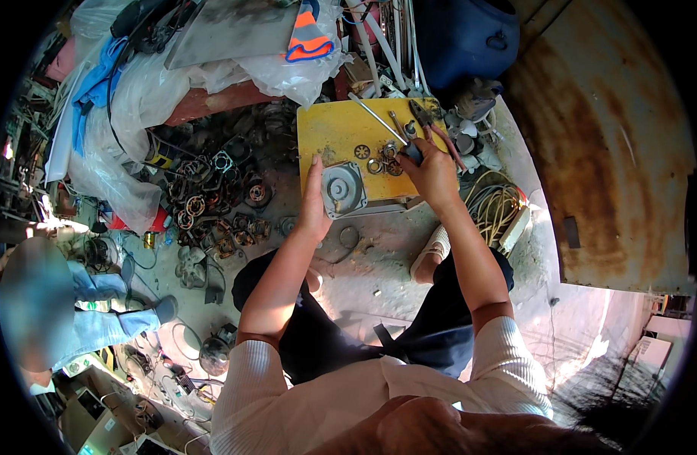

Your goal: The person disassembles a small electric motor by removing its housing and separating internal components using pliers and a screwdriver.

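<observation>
A square grey metal motor end cover [343, 189] lies on the near left corner of a small yellow table [325, 125]. My left hand [315, 203] presses along the cover's left edge, fingers pointing up beside it; the thumb is hard to make out. In my right hand [433, 173] is the dark handle of a screwdriver [382, 121], its pale shaft slanting away to the upper left over the tabletop. Several bearings and small rings [384, 161] sit between my hands. Pliers with red handles [422, 118] rest on the right side, close to my right hand.
A dark heap of motor parts [219, 197] covers the floor on the left. Coiled cable [494, 208] lies right of the table. Behind stand a blue barrel [469, 45] and plastic sheeting [140, 114]; a rusty metal panel [613, 152] is at right. Another person [98, 326] sits at left.
</observation>
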Action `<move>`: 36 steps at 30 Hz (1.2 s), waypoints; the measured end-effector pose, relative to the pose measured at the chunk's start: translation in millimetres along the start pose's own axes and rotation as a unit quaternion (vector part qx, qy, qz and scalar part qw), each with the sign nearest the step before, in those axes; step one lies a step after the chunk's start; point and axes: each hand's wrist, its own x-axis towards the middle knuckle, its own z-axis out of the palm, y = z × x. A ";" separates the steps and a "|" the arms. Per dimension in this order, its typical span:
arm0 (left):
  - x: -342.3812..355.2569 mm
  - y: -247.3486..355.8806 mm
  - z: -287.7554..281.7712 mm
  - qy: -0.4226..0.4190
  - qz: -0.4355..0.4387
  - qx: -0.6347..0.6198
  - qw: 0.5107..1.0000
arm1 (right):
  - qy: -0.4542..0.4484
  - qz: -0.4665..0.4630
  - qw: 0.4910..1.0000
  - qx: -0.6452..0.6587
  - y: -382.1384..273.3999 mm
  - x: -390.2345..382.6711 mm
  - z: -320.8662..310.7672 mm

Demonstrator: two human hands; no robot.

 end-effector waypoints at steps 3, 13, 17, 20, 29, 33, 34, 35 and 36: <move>-0.6 -0.1 -0.2 -0.029 -0.027 -0.007 0.999 | 0.069 -0.051 0.995 -0.055 35.9 4.7 16.8; -18.1 -8.6 13.4 -0.162 0.314 0.623 0.698 | 0.056 -0.045 0.997 0.022 14.1 0.1 -9.6; -0.2 4.8 -22.0 -0.073 0.103 0.184 0.975 | 0.071 -0.071 0.994 0.047 17.8 1.1 -10.4; 3.7 12.9 -36.0 -0.043 0.055 0.030 0.997 | 0.035 -0.062 0.996 0.048 23.2 3.1 -12.3; 18.7 55.7 -126.1 0.190 0.153 -0.101 0.965 | 0.053 0.015 0.982 0.182 34.0 6.8 -32.6; 26.0 -5.5 -192.3 0.389 0.028 -0.090 0.917 | 0.062 0.039 0.978 0.195 23.4 6.8 -46.5; 16.6 -29.1 -222.4 0.417 -0.041 -0.143 0.897 | 0.066 0.031 0.976 0.205 19.0 8.2 -47.1; 2.3 -52.5 -251.3 0.443 -0.109 -0.195 0.868 | 0.069 0.025 0.974 0.216 16.0 9.3 -45.9; -5.8 -80.8 -260.1 0.457 -0.130 -0.185 0.860 | 0.074 0.026 0.974 0.212 18.9 10.0 -46.7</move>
